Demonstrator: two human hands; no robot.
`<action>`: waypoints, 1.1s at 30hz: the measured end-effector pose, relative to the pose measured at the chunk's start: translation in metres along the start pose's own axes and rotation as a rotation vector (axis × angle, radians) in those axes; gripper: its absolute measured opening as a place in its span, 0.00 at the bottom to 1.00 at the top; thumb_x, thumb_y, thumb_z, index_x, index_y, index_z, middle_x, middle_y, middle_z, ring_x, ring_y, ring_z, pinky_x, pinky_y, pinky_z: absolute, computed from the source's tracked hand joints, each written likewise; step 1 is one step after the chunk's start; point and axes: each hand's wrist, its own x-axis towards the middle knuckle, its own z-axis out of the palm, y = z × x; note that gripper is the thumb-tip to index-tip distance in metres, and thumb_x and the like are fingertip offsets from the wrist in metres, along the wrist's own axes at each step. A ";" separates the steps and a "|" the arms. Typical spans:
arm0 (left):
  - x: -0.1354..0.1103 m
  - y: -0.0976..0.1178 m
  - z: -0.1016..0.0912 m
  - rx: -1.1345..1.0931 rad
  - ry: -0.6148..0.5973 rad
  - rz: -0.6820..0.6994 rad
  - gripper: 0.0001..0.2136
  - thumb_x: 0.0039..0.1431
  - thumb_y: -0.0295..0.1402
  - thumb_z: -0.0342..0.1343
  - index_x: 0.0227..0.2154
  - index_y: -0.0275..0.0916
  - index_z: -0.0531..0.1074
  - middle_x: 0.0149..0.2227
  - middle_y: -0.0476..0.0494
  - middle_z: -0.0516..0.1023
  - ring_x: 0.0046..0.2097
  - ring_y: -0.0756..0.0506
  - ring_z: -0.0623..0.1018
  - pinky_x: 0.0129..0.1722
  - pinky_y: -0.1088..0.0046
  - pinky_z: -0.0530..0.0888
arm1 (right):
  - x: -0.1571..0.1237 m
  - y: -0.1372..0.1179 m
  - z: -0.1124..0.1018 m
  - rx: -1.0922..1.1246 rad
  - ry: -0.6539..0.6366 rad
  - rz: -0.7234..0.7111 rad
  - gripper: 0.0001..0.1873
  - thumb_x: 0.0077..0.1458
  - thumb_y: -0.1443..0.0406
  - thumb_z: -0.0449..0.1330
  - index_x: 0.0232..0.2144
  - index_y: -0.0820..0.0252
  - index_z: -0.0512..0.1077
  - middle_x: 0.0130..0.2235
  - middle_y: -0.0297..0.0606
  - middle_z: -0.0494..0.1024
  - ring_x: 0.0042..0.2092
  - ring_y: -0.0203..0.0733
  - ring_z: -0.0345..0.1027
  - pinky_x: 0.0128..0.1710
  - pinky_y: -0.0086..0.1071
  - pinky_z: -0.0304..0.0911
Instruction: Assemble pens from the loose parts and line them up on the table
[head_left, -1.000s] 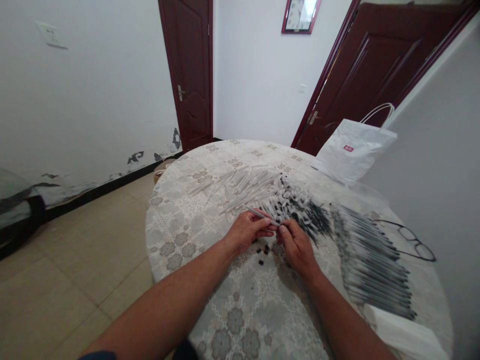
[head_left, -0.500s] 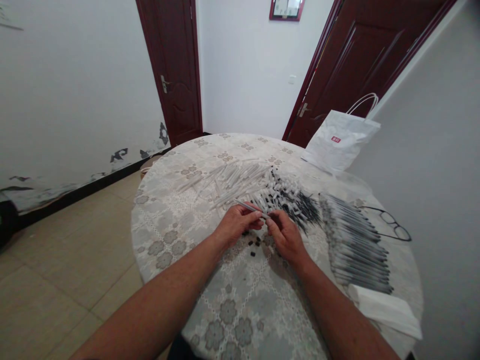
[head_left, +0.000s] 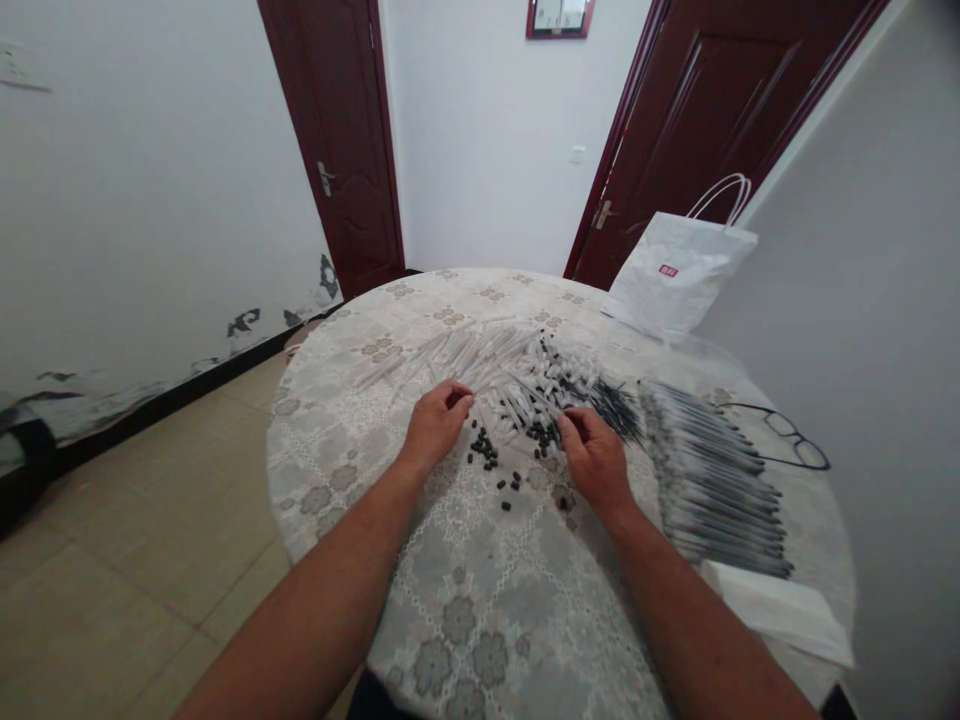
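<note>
My right hand [head_left: 596,458] is closed around the near end of a slim pen [head_left: 534,392], which points up and left over the parts. My left hand [head_left: 437,425] has its thumb and fingertips together at the near edge of a heap of clear pen barrels [head_left: 480,350]; whether anything is between them cannot be made out. Small black plugs [head_left: 482,445] lie scattered between the hands. Behind my right hand are small white pieces [head_left: 555,370] and a bunch of thin black refills [head_left: 616,410].
Rows of pens [head_left: 720,480] lie on the right of the round table with a patterned cloth [head_left: 465,560]. Beside them are eyeglasses [head_left: 796,440] and a folded white item [head_left: 780,610]. A white paper bag [head_left: 679,275] stands at the back right.
My hands were together on the pen and have parted. The left has moved left to the barrels, while the right has shifted right with the pen.
</note>
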 end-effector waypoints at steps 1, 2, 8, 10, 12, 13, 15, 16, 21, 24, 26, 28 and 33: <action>-0.002 -0.002 0.003 0.091 -0.011 0.070 0.07 0.60 0.35 0.56 0.36 0.40 0.76 0.33 0.46 0.79 0.35 0.46 0.77 0.38 0.69 0.73 | 0.001 0.002 0.000 0.004 0.015 0.000 0.16 0.62 0.55 0.55 0.41 0.59 0.74 0.36 0.39 0.79 0.36 0.42 0.71 0.37 0.32 0.63; -0.004 -0.005 0.006 0.167 -0.031 0.140 0.07 0.61 0.34 0.55 0.37 0.40 0.76 0.34 0.46 0.80 0.36 0.46 0.77 0.41 0.68 0.72 | 0.001 0.004 0.000 0.008 0.028 -0.001 0.16 0.62 0.55 0.56 0.41 0.60 0.74 0.36 0.40 0.79 0.36 0.42 0.71 0.37 0.33 0.64; -0.018 -0.012 0.027 0.470 -0.182 0.442 0.12 0.61 0.34 0.57 0.46 0.40 0.75 0.42 0.39 0.79 0.46 0.41 0.75 0.50 0.62 0.69 | 0.003 0.008 0.000 0.002 0.066 -0.041 0.13 0.61 0.57 0.56 0.41 0.59 0.74 0.37 0.39 0.79 0.37 0.42 0.72 0.40 0.34 0.65; -0.019 -0.010 0.031 0.546 -0.228 0.496 0.13 0.61 0.36 0.57 0.47 0.41 0.75 0.43 0.38 0.78 0.47 0.40 0.74 0.50 0.61 0.68 | 0.004 0.007 -0.001 -0.004 0.072 -0.058 0.12 0.61 0.58 0.56 0.40 0.60 0.74 0.37 0.39 0.78 0.37 0.42 0.71 0.40 0.34 0.65; -0.019 -0.005 0.034 0.609 -0.278 0.534 0.13 0.62 0.36 0.57 0.48 0.42 0.75 0.43 0.38 0.78 0.47 0.39 0.73 0.49 0.61 0.67 | 0.004 0.005 -0.001 -0.001 0.075 -0.065 0.12 0.61 0.59 0.56 0.41 0.60 0.74 0.36 0.39 0.78 0.37 0.42 0.71 0.40 0.33 0.64; -0.020 -0.003 0.035 0.637 -0.302 0.551 0.13 0.62 0.36 0.56 0.48 0.42 0.75 0.43 0.38 0.78 0.47 0.39 0.73 0.49 0.61 0.67 | 0.004 0.005 -0.002 0.002 0.078 -0.067 0.11 0.61 0.60 0.56 0.41 0.60 0.74 0.36 0.39 0.78 0.37 0.42 0.71 0.40 0.33 0.64; -0.021 0.001 0.039 0.692 -0.345 0.576 0.13 0.62 0.35 0.56 0.48 0.43 0.75 0.42 0.39 0.78 0.46 0.39 0.72 0.48 0.61 0.66 | 0.004 0.004 -0.002 0.001 0.085 -0.080 0.10 0.62 0.61 0.56 0.41 0.60 0.74 0.36 0.39 0.78 0.36 0.41 0.71 0.40 0.33 0.64; -0.022 0.003 0.041 0.719 -0.365 0.586 0.12 0.62 0.35 0.56 0.48 0.43 0.75 0.42 0.39 0.78 0.45 0.39 0.72 0.47 0.61 0.66 | 0.005 0.004 -0.002 -0.003 0.089 -0.090 0.10 0.62 0.61 0.56 0.40 0.60 0.74 0.36 0.39 0.78 0.36 0.41 0.71 0.40 0.33 0.64; -0.026 0.006 0.049 0.866 -0.390 0.580 0.12 0.64 0.34 0.53 0.48 0.43 0.75 0.42 0.38 0.76 0.45 0.39 0.71 0.46 0.60 0.65 | 0.005 0.005 0.001 -0.022 0.078 -0.146 0.08 0.62 0.63 0.56 0.40 0.59 0.73 0.36 0.40 0.76 0.37 0.43 0.70 0.40 0.33 0.63; -0.025 0.007 0.050 0.919 -0.384 0.545 0.11 0.65 0.34 0.51 0.46 0.41 0.75 0.41 0.37 0.75 0.45 0.38 0.71 0.46 0.60 0.65 | 0.004 0.005 0.002 -0.015 0.074 -0.165 0.08 0.62 0.64 0.55 0.40 0.59 0.73 0.36 0.40 0.76 0.38 0.43 0.70 0.41 0.33 0.63; -0.025 0.007 0.051 0.928 -0.386 0.533 0.11 0.66 0.34 0.50 0.44 0.41 0.75 0.41 0.37 0.75 0.45 0.38 0.71 0.46 0.60 0.65 | 0.004 0.005 0.003 -0.012 0.074 -0.176 0.07 0.62 0.65 0.55 0.40 0.58 0.72 0.36 0.40 0.76 0.38 0.43 0.69 0.41 0.33 0.63; -0.026 0.007 0.051 0.934 -0.388 0.527 0.11 0.66 0.33 0.49 0.45 0.40 0.75 0.41 0.37 0.75 0.46 0.38 0.71 0.46 0.60 0.65 | 0.004 0.004 0.003 -0.010 0.073 -0.185 0.07 0.62 0.65 0.55 0.40 0.58 0.72 0.37 0.40 0.76 0.38 0.43 0.69 0.41 0.33 0.63; -0.032 0.012 0.053 0.964 -0.408 0.532 0.12 0.64 0.30 0.49 0.47 0.40 0.74 0.41 0.37 0.74 0.45 0.38 0.71 0.45 0.59 0.66 | 0.004 0.004 0.004 -0.001 0.072 -0.199 0.07 0.62 0.65 0.55 0.41 0.59 0.72 0.36 0.40 0.75 0.38 0.43 0.69 0.42 0.33 0.62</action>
